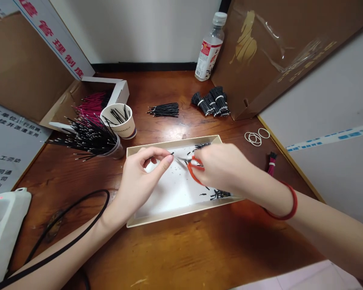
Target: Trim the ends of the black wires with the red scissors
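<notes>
My left hand (140, 173) is over the left half of a shallow white box (154, 201). Its thumb and forefinger pinch a small black wire (172, 153), whose dark tip shows past the fingertips. Across from it, my right hand (222, 165) is closed around orange-handled scissors (194, 171). Their metal blades point left toward the pinched wire; a gap between blades and wire is hard to judge. Short black pieces (220, 194) and tiny clippings lie on the box floor, some partly hidden behind my right hand.
A clear cup of black wires (90, 137) and a paper cup (121, 127) stand left, before a carton of red wires (93, 104). Loose black wires (163, 109) lie behind the box. Banded bundles (214, 100), a bottle (210, 48) and rubber bands (254, 139) are right. A black cable (78, 241) crosses my left forearm.
</notes>
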`<state>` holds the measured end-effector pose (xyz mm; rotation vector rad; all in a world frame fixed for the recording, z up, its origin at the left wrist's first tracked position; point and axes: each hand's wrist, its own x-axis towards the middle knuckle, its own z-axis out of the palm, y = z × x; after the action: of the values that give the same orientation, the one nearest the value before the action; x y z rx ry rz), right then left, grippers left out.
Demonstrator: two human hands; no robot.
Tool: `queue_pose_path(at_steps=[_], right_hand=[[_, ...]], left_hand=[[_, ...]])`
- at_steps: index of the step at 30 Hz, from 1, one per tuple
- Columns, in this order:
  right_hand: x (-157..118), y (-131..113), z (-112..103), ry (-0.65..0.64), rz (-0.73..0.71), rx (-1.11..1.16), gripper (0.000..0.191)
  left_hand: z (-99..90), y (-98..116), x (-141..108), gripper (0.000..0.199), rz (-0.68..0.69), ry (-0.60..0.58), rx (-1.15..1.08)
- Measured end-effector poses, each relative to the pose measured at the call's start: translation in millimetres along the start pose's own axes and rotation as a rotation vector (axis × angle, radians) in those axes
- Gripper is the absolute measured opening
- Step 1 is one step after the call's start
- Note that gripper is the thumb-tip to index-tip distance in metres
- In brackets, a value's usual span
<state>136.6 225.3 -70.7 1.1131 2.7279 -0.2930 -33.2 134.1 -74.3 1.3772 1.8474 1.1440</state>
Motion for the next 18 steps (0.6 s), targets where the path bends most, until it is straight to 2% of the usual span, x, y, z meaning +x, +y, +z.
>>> queue_pose_path(at_steps=[2,4,5,7,9,11,14,18], right_hand=[[-7,2,2,-0.028,0.021,0.042,0.028],[-16,1,5,0.048,0.088,0.256,0.028],[-21,-1,8,0.119,0.134,0.445,0.026],[-31,-9,14,0.228,0.172,1.022,0.017],[-40,-19,22,0.251,0.218,1.469,0.013],[-46,-27,29,0.222,0.221,1.752,0.013],[-48,-32,34,0.171,0.207,1.964,0.009],[-46,-30,36,0.122,0.179,2.116,0.008]], left_hand=[[-0.1,2,-1,0.009,-0.002,-0.006,0.014],[0.0,4,-1,0.007,-0.008,-0.013,0.038],[0.1,5,-2,0.006,-0.002,-0.019,0.048],[0.4,6,-3,0.005,0.022,-0.038,0.054],[0.8,6,-4,0.005,0.038,-0.062,0.039],[1.0,6,-5,0.004,0.042,-0.078,0.014],[0.9,5,-5,0.003,0.048,-0.082,0.004],[0.9,5,-5,0.005,0.045,-0.087,0.020]])
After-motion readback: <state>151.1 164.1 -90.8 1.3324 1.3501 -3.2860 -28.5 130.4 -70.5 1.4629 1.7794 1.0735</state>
